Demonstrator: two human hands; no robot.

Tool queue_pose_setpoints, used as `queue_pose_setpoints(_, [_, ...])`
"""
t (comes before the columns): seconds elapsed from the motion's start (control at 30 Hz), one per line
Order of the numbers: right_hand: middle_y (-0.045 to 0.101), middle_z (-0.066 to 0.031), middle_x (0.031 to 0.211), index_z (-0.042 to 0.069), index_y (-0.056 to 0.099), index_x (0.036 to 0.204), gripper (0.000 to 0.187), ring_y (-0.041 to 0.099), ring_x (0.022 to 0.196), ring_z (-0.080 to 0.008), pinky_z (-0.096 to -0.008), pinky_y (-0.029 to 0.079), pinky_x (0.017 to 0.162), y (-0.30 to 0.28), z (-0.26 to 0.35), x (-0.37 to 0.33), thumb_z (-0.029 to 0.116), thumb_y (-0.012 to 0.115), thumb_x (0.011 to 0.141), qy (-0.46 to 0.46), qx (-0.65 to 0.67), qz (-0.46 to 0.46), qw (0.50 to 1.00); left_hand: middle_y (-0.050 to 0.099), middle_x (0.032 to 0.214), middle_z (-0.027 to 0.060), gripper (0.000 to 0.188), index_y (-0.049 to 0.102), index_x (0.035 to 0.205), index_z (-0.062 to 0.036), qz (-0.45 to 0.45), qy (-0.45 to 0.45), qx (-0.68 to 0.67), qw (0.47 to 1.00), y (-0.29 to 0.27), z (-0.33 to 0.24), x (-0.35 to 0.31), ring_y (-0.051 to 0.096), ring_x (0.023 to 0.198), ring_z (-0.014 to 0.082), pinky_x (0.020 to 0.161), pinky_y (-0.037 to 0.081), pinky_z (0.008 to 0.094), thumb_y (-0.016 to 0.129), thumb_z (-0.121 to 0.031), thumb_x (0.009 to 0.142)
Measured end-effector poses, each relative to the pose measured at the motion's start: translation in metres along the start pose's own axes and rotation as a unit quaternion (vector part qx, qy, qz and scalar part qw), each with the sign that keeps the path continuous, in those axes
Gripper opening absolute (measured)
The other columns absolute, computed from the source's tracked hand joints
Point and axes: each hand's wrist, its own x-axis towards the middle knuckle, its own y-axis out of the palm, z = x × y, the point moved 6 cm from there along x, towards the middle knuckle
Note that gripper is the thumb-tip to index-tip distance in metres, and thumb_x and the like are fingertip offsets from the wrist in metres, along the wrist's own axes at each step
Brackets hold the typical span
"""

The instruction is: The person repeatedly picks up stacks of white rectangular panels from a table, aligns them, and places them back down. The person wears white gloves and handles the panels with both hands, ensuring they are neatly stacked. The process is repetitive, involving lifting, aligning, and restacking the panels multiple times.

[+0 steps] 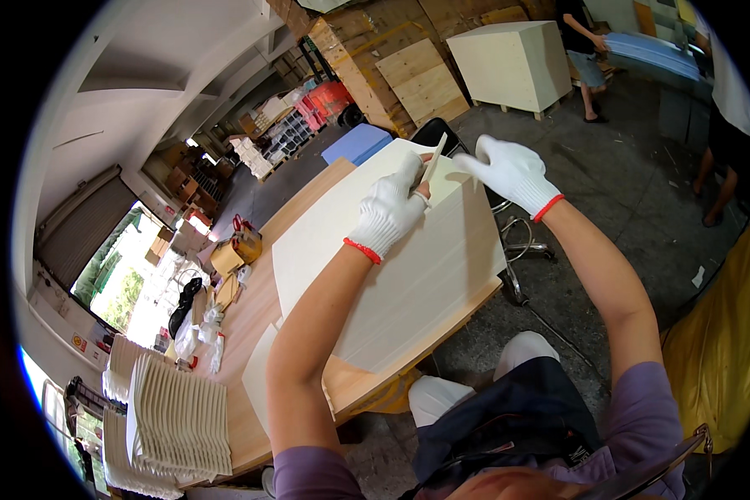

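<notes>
A large cream-coloured sheet (383, 292) lies flat over the wooden table in front of me; whether it is one layer or several I cannot tell. My left hand (392, 204), in a white knit glove with a red cuff, rests above its far part. Bare fingertips show there, closed on a thin cream strip (433, 160) that stands up at a slant. To the right, my right hand (512, 173) wears the same kind of glove. Its fingers stretch toward the sheet's far right edge, thumb apart, with nothing visible in them.
Stacks of wavy cream pieces (179, 412) stand at the table's (250, 317) near left. Scissors and a yellow holder (246, 242) sit along its left side. A black chair (433, 133) is beyond the sheet. Two people carry blue sheets (654, 57) at far right.
</notes>
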Motion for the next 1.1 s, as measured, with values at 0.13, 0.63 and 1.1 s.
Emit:
queue_pose_setpoints(0.13, [0.071,-0.0120,0.087,0.012,0.069,0.093,0.056,0.068,0.083,-0.0320,-0.0414,0.051,0.072,0.008,0.005,-0.001,0.064,0.049,0.089,-0.062,-0.058,0.073,0.994,0.071,0.103,0.0158,0.040,0.057,0.131,-0.0175,0.030,-0.007,0.033,0.999,0.005,0.004,0.003,0.068,0.092,0.0308,0.081,0.052,0.0416,0.059,-0.020,0.091])
queue_pose_setpoints(0.63, [0.057,-0.0108,0.074,0.004,0.060,0.091,0.048,0.057,0.069,-0.0238,-0.0364,0.045,0.066,0.019,0.013,0.023,0.050,0.048,0.098,-0.116,0.190,-0.004,0.975,0.071,0.111,0.0139,0.036,0.062,0.128,-0.0146,0.049,-0.045,-0.001,0.998,0.007,0.010,0.015,0.067,0.099,0.0253,0.087,0.051,0.0373,0.060,-0.020,0.093])
queue_pose_setpoints(1.1, [0.049,-0.0096,0.070,0.000,0.051,0.084,0.050,0.050,0.067,-0.0189,-0.0352,0.043,0.068,0.035,0.001,0.017,0.047,0.044,0.102,-0.080,0.323,-0.083,0.939,0.068,0.121,0.0164,0.041,0.062,0.126,-0.0059,0.048,-0.023,-0.164,0.985,0.011,0.014,0.014,0.063,0.112,0.0217,0.095,0.048,0.0323,0.071,-0.017,0.088])
